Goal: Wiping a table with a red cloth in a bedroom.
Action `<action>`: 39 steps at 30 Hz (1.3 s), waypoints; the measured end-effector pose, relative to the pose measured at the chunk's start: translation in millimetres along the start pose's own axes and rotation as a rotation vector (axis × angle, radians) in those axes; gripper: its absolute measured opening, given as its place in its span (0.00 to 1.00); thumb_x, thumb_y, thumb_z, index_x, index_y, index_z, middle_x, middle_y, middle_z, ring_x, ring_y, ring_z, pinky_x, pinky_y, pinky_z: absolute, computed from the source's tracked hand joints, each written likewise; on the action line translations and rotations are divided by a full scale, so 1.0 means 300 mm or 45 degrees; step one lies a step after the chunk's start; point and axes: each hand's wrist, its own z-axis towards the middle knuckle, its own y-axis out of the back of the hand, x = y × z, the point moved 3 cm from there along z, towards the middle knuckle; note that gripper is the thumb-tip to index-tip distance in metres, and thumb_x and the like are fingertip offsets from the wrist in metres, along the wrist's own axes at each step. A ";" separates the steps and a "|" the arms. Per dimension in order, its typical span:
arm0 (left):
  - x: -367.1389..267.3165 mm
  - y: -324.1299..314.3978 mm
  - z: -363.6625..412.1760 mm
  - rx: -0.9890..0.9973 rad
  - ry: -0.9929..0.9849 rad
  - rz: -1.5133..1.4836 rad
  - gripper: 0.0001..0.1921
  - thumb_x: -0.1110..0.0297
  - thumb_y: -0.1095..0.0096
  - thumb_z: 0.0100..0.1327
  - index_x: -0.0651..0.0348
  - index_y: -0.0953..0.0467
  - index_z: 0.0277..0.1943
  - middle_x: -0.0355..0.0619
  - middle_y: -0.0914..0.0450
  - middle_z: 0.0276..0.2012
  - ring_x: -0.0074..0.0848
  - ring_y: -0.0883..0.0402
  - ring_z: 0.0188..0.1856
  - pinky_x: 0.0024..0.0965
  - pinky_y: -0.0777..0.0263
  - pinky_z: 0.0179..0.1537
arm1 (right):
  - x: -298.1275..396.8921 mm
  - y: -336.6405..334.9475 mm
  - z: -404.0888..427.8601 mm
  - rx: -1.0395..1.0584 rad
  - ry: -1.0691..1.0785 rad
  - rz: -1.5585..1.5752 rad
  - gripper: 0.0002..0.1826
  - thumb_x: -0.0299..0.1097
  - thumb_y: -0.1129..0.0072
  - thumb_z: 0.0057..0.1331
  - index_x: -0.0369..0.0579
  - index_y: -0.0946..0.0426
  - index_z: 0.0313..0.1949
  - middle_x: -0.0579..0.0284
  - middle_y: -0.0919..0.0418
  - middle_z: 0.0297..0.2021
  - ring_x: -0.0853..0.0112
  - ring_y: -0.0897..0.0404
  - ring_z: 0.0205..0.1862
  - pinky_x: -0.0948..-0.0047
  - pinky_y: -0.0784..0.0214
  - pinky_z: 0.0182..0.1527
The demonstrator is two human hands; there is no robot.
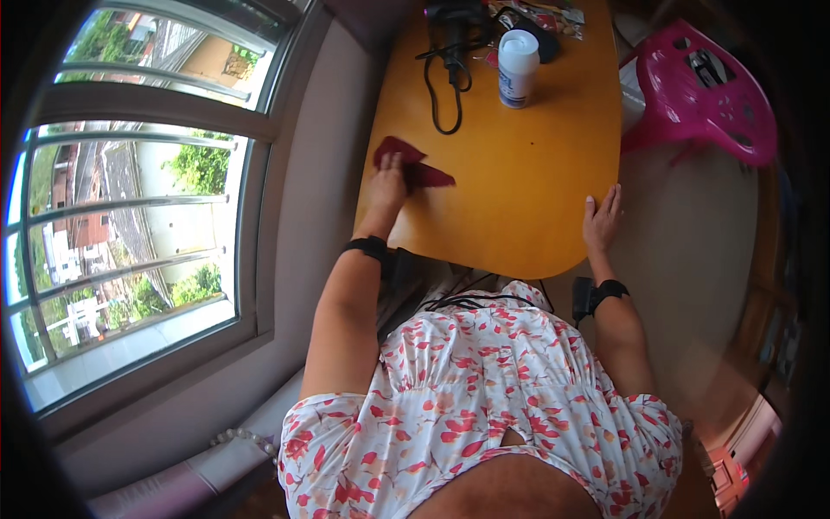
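My left hand (388,185) presses a dark red cloth (431,175) onto the left side of an orange-brown wooden table (519,214). Part of the cloth shows beyond the fingers and to the right of them. My right hand (602,217) rests at the table's right edge with its fingers extended, holding nothing. Farther up the tabletop stands a white plastic bottle (518,74) with blue print. Left of it lies a black device (456,32) with a looped black cable (460,123).
A dark rounded object (543,44) and clear plastic packets (557,18) lie at the table's far end. A pink plastic chair (707,97) stands beyond the right edge. A wall and a barred window (136,207) are on the left.
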 end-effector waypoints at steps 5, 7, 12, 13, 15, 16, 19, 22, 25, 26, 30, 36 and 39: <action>-0.124 -0.042 0.033 0.214 -0.004 0.207 0.16 0.73 0.52 0.50 0.63 0.35 0.44 0.52 0.32 0.43 0.40 0.26 0.35 0.35 0.35 0.40 | -0.005 -0.010 -0.003 0.023 -0.006 0.013 0.31 0.50 0.67 0.61 0.45 0.54 0.58 0.59 0.55 0.60 0.62 0.47 0.58 0.53 0.57 0.58; -0.255 -0.062 0.013 0.166 -0.355 0.140 0.17 0.72 0.56 0.52 0.62 0.35 0.47 0.52 0.33 0.46 0.38 0.27 0.41 0.36 0.37 0.42 | -0.006 -0.009 -0.002 0.018 -0.013 0.000 0.31 0.50 0.67 0.61 0.45 0.54 0.58 0.59 0.55 0.60 0.62 0.47 0.58 0.53 0.57 0.58; -0.584 -0.138 -0.051 0.055 -1.114 0.117 0.21 0.70 0.55 0.52 0.56 0.37 0.51 0.48 0.36 0.52 0.35 0.36 0.51 0.37 0.41 0.47 | 0.002 -0.003 -0.003 -0.037 0.021 0.020 0.30 0.50 0.67 0.61 0.46 0.53 0.58 0.59 0.55 0.59 0.62 0.48 0.59 0.53 0.56 0.57; -0.626 -0.138 -0.068 0.107 -1.235 0.076 0.21 0.69 0.54 0.52 0.51 0.36 0.51 0.46 0.37 0.52 0.36 0.36 0.51 0.38 0.41 0.48 | 0.004 0.000 -0.001 -0.035 0.022 0.036 0.30 0.49 0.66 0.61 0.46 0.53 0.58 0.59 0.54 0.59 0.62 0.48 0.59 0.53 0.56 0.57; -0.647 -0.116 -0.088 0.129 -1.335 0.031 0.22 0.67 0.50 0.49 0.49 0.36 0.51 0.44 0.35 0.51 0.35 0.36 0.51 0.37 0.41 0.49 | 0.008 -0.004 0.000 -0.030 0.031 0.056 0.30 0.49 0.66 0.61 0.46 0.53 0.58 0.59 0.54 0.59 0.62 0.49 0.59 0.53 0.56 0.57; -0.653 -0.102 -0.100 0.151 -1.435 -0.018 0.23 0.65 0.46 0.47 0.46 0.35 0.50 0.43 0.34 0.50 0.35 0.36 0.51 0.37 0.41 0.49 | 0.005 -0.009 -0.002 -0.039 0.030 0.069 0.30 0.48 0.65 0.61 0.46 0.53 0.58 0.59 0.54 0.59 0.62 0.49 0.59 0.53 0.56 0.57; -0.533 -0.028 -0.061 0.135 -1.081 0.015 0.23 0.59 0.42 0.44 0.43 0.33 0.47 0.38 0.32 0.46 0.31 0.32 0.47 0.35 0.37 0.42 | 0.003 -0.001 0.000 -0.043 0.027 0.077 0.30 0.47 0.64 0.61 0.46 0.52 0.58 0.58 0.53 0.59 0.61 0.48 0.59 0.54 0.56 0.57; -0.306 -0.014 -0.010 -0.023 -0.598 0.058 0.20 0.62 0.43 0.45 0.47 0.33 0.45 0.40 0.29 0.41 0.26 0.26 0.36 0.35 0.34 0.36 | -0.002 0.004 -0.002 -0.046 0.035 0.100 0.29 0.47 0.63 0.60 0.44 0.51 0.58 0.57 0.53 0.59 0.61 0.48 0.59 0.54 0.56 0.57; -0.067 0.012 0.001 -0.042 -0.015 0.004 0.18 0.61 0.46 0.47 0.54 0.32 0.43 0.50 0.25 0.32 0.39 0.24 0.30 0.39 0.31 0.32 | 0.003 0.002 -0.003 -0.038 0.053 0.107 0.30 0.46 0.63 0.61 0.43 0.51 0.57 0.56 0.53 0.59 0.60 0.48 0.58 0.56 0.56 0.57; -0.002 0.015 -0.017 -0.002 0.085 0.052 0.18 0.59 0.46 0.47 0.56 0.31 0.42 0.52 0.25 0.31 0.41 0.24 0.29 0.40 0.30 0.33 | 0.007 0.002 -0.002 -0.030 0.051 0.079 0.30 0.46 0.63 0.61 0.43 0.52 0.57 0.56 0.53 0.59 0.60 0.47 0.58 0.57 0.55 0.57; 0.035 0.060 -0.104 0.326 0.241 0.054 0.14 0.62 0.49 0.47 0.65 0.26 0.29 0.57 0.25 0.27 0.44 0.24 0.31 0.40 0.30 0.35 | 0.003 -0.001 -0.006 -0.043 0.061 0.071 0.30 0.47 0.64 0.61 0.42 0.52 0.58 0.56 0.54 0.59 0.59 0.45 0.57 0.58 0.54 0.57; -0.193 0.005 -0.257 0.317 -0.500 0.017 0.13 0.66 0.48 0.46 0.67 0.33 0.32 0.53 0.27 0.25 0.40 0.26 0.26 0.41 0.32 0.28 | 0.023 0.005 -0.005 0.055 -0.016 0.051 0.30 0.50 0.66 0.61 0.43 0.51 0.57 0.57 0.53 0.59 0.59 0.43 0.55 0.58 0.51 0.56; -0.317 -0.020 -0.282 0.291 -0.920 -0.238 0.21 0.65 0.41 0.44 0.58 0.33 0.45 0.48 0.31 0.38 0.38 0.30 0.38 0.36 0.37 0.42 | 0.009 -0.007 -0.002 0.007 0.011 -0.020 0.31 0.51 0.66 0.61 0.43 0.50 0.57 0.58 0.53 0.59 0.58 0.42 0.55 0.59 0.50 0.55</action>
